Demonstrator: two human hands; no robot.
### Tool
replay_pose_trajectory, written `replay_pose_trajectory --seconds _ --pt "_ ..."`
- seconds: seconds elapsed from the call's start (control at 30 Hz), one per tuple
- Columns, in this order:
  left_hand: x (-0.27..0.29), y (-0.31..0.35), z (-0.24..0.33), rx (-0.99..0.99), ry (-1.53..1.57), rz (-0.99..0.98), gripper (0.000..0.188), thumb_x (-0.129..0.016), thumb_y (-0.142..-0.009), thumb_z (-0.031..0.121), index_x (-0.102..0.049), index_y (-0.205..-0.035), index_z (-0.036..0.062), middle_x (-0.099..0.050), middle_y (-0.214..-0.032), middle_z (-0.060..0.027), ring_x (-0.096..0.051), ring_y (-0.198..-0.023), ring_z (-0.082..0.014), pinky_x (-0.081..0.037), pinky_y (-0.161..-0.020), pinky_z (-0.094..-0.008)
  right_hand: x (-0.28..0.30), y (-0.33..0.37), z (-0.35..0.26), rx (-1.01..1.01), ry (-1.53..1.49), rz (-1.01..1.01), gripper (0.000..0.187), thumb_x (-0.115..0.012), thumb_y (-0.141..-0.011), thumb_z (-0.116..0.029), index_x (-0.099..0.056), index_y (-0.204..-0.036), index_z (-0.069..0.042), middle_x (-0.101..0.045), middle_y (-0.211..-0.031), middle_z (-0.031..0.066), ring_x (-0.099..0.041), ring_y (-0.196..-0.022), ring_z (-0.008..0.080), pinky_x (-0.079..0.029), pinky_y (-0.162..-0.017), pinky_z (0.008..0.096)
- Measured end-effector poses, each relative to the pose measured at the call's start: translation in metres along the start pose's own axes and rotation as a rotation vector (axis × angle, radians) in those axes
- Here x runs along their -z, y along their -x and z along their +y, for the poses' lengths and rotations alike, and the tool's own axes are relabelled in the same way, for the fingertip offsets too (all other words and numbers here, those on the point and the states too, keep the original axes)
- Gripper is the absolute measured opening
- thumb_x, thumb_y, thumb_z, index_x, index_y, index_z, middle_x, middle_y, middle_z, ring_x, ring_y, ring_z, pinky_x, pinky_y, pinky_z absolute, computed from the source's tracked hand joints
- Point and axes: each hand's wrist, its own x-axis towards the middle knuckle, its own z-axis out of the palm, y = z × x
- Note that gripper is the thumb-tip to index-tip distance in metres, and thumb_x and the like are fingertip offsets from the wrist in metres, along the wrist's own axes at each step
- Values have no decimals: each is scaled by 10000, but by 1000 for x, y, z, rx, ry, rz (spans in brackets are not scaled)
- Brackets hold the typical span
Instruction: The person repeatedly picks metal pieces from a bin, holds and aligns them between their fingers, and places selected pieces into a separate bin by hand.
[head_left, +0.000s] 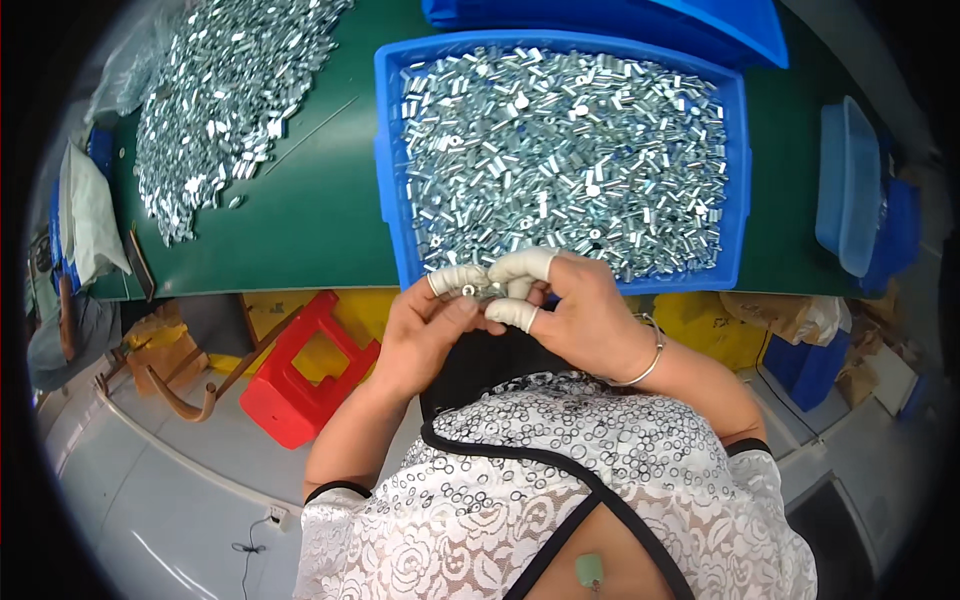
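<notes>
My left hand (430, 328) and my right hand (568, 305) meet at the near edge of a blue plastic bin (384, 165). White finger cots cover some of the fingertips. Between thumbs and fingers, both hands pinch a few small silvery metal sleeves (469, 291); one shows its round hole. The fingers partly hide these pieces, and their exact number cannot be seen. Just beyond my hands, the bin is filled with a great many similar loose metal sleeves (565, 150).
A large heap of metal pieces (235, 95) lies on the green table (300, 235) at the left, beside a thin rod (312, 134). Another blue container (620, 14) stands behind the bin. At the right is a translucent blue tub (848, 190). A red stool (285, 398) stands below the table.
</notes>
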Motion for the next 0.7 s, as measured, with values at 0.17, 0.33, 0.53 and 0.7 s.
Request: replay_pose_trajectory --seconds 0.17,0.33,0.53,0.7 --pt "-27 -30 13 322 346 -165 177 -491 -890 22 -559 -1045 -32 -612 -940 -81 -589 -842 -147 -479 -749 -272 27 25 1 -3 25 21 302 -717 -774 -77 -638 -1064 -51 -621 -824 52 -564 -685 108 -477 -633 253" --pt "-62 -96 68 92 40 -60 260 -462 -870 -18 -514 -1124 -39 -585 -912 -70 -529 -725 -130 -449 -664 -234 67 76 34 -177 -274 280 298 -684 -808 -55 -617 -1097 -33 -628 -869 29 -564 -755 72 -481 -692 227" --pt "-117 -209 171 -373 -355 139 418 -486 -866 2 -436 -1279 -36 -561 -1118 -158 -585 -871 -196 -472 -757 -246 113 115 64 -249 -390 391 261 -641 -838 -28 -607 -1097 -9 -624 -899 7 -565 -803 50 -475 -739 196" --pt "-123 -249 149 -626 -955 411 383 -581 -826 65 -536 -1201 -1 -621 -1043 -149 -612 -880 -185 -485 -743 -264 144 129 82 -242 -376 412 239 -630 -839 -15 -615 -1078 -7 -627 -875 3 -569 -782 46 -480 -715 198"
